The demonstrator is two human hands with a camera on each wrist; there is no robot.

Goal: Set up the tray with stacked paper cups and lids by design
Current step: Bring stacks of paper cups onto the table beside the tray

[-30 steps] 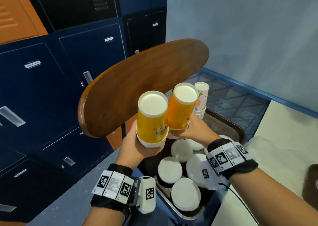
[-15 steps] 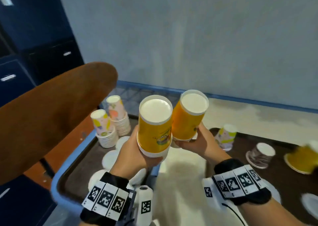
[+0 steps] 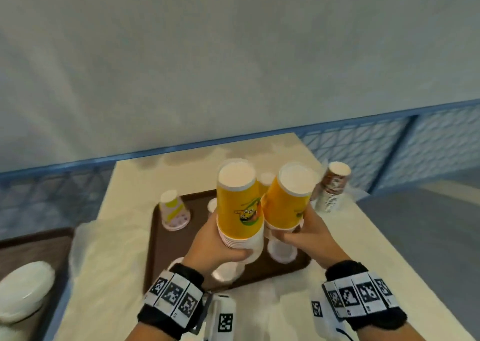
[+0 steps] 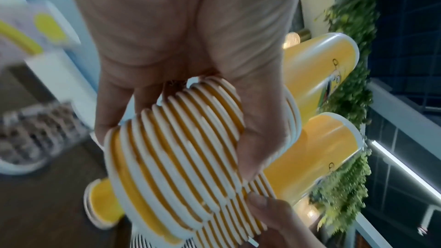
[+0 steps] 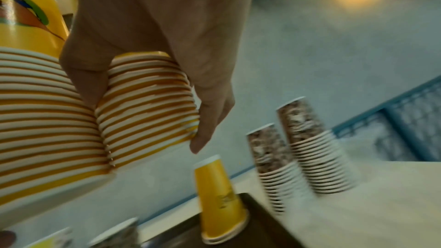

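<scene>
My left hand [image 3: 223, 247] grips the rims of an upside-down stack of yellow cups [image 3: 239, 208], and its fingers curl round the ribbed rims [image 4: 171, 157] in the left wrist view. Beside it my right hand [image 3: 288, 234] grips a second yellow stack [image 3: 288, 203], seen with the fingers wrapped round its rims [image 5: 148, 110] in the right wrist view. Both stacks hang above a brown tray [image 3: 161, 239] on the cream table. On the tray stand an upturned pastel cup [image 3: 172, 210], a single upturned yellow cup [image 5: 219, 201] and white lids [image 3: 281, 252].
Stacks of brown-patterned cups [image 3: 332, 190] stand on the table right of the tray. A second brown tray [image 3: 31, 247] with a white lid pile [image 3: 23, 288] lies at the far left. A blue mesh fence [image 3: 389, 146] and a pale wall run behind the table.
The view has swung right, from the lockers and the first tray to the cream table. Both hands have carried their yellow stacks across and hold them over the second tray.
</scene>
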